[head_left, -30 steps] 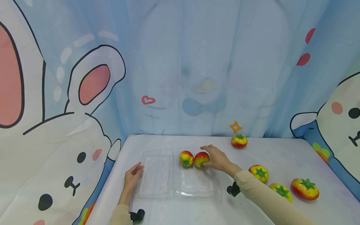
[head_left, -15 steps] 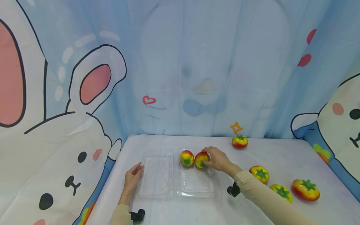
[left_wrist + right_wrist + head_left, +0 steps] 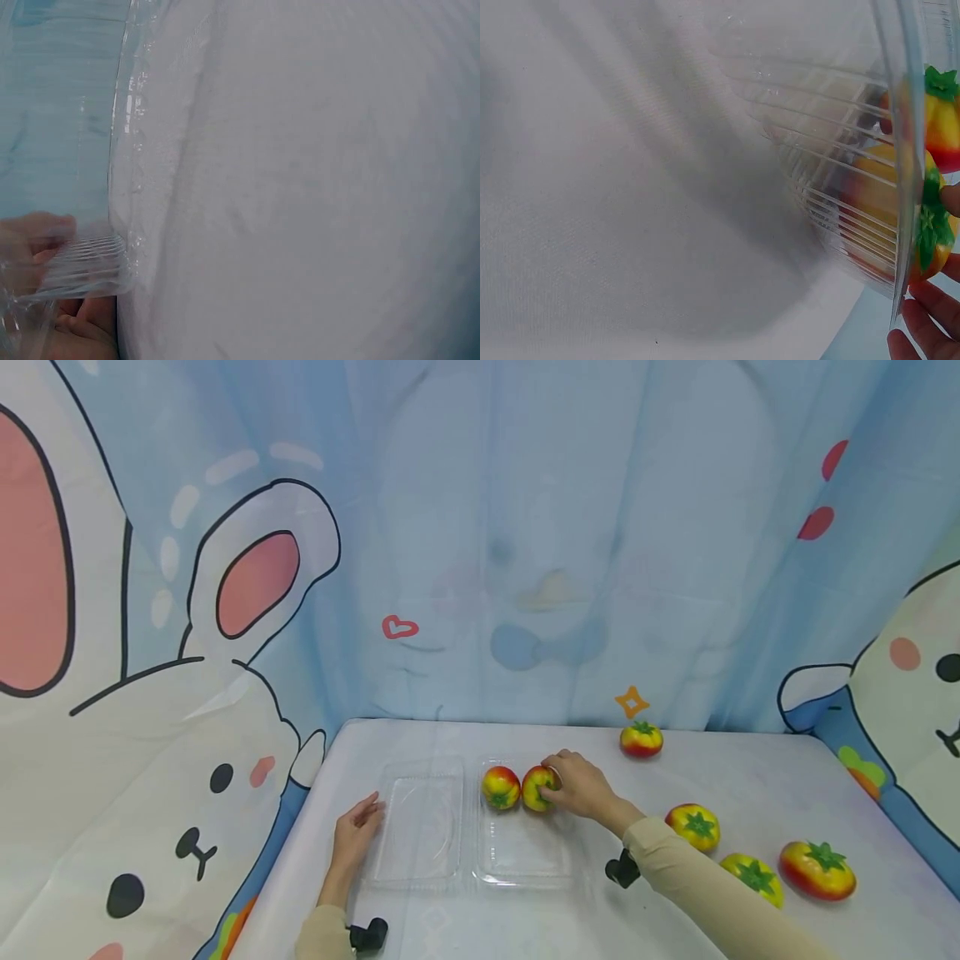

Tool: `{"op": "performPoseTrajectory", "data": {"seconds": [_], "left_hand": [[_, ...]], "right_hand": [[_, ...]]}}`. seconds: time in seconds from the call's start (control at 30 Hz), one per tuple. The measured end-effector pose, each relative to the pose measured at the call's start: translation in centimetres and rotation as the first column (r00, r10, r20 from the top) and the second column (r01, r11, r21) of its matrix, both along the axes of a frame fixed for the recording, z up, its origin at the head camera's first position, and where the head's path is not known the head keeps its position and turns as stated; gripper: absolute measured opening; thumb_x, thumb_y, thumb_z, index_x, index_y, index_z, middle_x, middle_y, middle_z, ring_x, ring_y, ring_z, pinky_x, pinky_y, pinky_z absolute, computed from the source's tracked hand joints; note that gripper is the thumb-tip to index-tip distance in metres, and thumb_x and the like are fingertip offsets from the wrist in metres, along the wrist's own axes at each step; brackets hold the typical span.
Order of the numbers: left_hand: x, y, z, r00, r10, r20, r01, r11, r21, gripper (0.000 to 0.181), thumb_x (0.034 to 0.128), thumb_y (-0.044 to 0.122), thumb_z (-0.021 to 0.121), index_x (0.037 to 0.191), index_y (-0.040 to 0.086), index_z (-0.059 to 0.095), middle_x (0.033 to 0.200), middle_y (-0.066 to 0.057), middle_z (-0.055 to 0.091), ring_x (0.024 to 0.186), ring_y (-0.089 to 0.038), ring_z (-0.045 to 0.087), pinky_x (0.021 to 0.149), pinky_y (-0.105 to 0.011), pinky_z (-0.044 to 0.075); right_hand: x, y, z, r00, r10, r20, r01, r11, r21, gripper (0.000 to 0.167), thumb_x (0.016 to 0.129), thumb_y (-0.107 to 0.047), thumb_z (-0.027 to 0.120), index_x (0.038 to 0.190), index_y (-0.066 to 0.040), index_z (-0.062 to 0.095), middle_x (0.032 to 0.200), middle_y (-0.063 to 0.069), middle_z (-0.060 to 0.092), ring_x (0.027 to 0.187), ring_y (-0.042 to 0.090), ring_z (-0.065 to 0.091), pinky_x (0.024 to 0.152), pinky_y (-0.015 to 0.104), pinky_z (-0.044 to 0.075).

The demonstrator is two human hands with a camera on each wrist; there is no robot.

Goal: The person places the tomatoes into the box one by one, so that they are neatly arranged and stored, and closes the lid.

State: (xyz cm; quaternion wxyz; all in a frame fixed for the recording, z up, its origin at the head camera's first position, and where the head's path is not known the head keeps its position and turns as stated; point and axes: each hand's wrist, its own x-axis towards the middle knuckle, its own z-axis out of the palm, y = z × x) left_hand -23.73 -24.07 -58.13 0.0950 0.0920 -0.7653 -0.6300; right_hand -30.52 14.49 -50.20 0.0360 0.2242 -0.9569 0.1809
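A clear plastic box (image 3: 525, 860) lies opened flat on the table, its lid (image 3: 420, 827) to the left. Two red-and-yellow toy tomatoes with green star-shaped tops sit side by side at the far end of the box. My right hand (image 3: 581, 785) grips the right toy tomato (image 3: 536, 787); the left toy tomato (image 3: 500, 787) sits beside it. In the right wrist view, the gripped one shows partly through the ribbed wall. At the lid's left edge rests my left hand (image 3: 354, 835), fingers relaxed. The left wrist view shows these fingers (image 3: 37, 229) partly through clear plastic.
One toy tomato (image 3: 641, 740) stands at the table's back edge. Others, including a larger toy tomato (image 3: 817, 870), lie to the right, near my right forearm. A blue printed curtain (image 3: 450, 527) hangs behind the white table (image 3: 457, 927).
The fingers of my right hand have closed in around the right toy tomato, which has turned slightly. My left hand stays at the lid. The head view has shifted a little.
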Motion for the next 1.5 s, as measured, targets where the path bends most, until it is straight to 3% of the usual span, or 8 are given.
{"op": "performPoseTrajectory", "data": {"seconds": [0.63, 0.9, 1.1, 1.27, 1.5], "left_hand": [[-0.3, -0.1, 0.3, 1.0, -0.002, 0.011, 0.002, 1.0, 0.002, 0.04, 0.0984, 0.007, 0.058, 0.137, -0.003, 0.055, 0.124, -0.022, 0.063, 0.113, -0.032, 0.059, 0.083, -0.016, 0.051], [-0.3, -0.3, 0.4, 1.0, 0.006, 0.008, -0.006, 1.0, -0.001, 0.04, 0.0979, 0.005, 0.058, 0.137, -0.003, 0.055, 0.123, -0.022, 0.063, 0.112, -0.031, 0.06, 0.082, -0.016, 0.052], [-0.3, -0.5, 0.2, 1.0, 0.005, 0.001, -0.005, 1.0, 0.004, 0.04, 0.0979, 0.005, 0.058, 0.137, -0.003, 0.055, 0.124, -0.023, 0.062, 0.112, -0.03, 0.06, 0.082, -0.016, 0.052], [-0.2, -0.4, -0.1, 1.0, 0.003, 0.026, -0.004, 1.0, 0.014, 0.04, 0.0984, 0.008, 0.059, 0.137, -0.002, 0.054, 0.124, -0.022, 0.062, 0.112, -0.029, 0.06, 0.083, -0.017, 0.052], [0.1, 0.0, 0.1, 1.0, 0.004, 0.028, -0.005, 1.0, 0.014, 0.04, 0.0982, 0.008, 0.059, 0.137, -0.002, 0.054, 0.125, -0.022, 0.062, 0.113, -0.031, 0.06, 0.086, -0.021, 0.053]], "right_hand": [[-0.2, 0.7, 0.3, 1.0, 0.014, 0.017, -0.012, 0.997, -0.072, 0.055, 0.085, -0.031, 0.076, 0.128, -0.002, 0.059, 0.121, 0.018, 0.059, 0.109, 0.035, 0.056, 0.09, 0.056, 0.051], [-0.3, 1.2, 0.8, 0.995, -0.018, -0.1, 0.001, 0.986, -0.169, 0.048, 0.085, -0.025, 0.077, 0.124, -0.001, 0.062, 0.119, 0.018, 0.059, 0.105, 0.035, 0.059, 0.087, 0.053, 0.053], [0.1, -1.2, 1.4, 0.998, 0.046, -0.043, -0.051, 0.991, -0.127, 0.051, 0.084, -0.034, 0.078, 0.122, -0.004, 0.064, 0.117, 0.015, 0.062, 0.102, 0.03, 0.059, 0.089, 0.05, 0.053], [0.5, -3.9, 1.3, 0.994, 0.101, -0.034, -0.103, 0.992, -0.079, 0.053, 0.082, -0.039, 0.079, 0.12, -0.005, 0.065, 0.111, 0.013, 0.064, 0.091, 0.023, 0.057, 0.082, 0.043, 0.053], [0.9, -5.6, 0.6, 0.995, 0.096, -0.037, -0.097, 0.995, -0.033, 0.051, 0.08, -0.04, 0.08, 0.117, -0.009, 0.066, 0.104, 0.007, 0.065, 0.09, 0.023, 0.057, 0.082, 0.042, 0.051]]}}
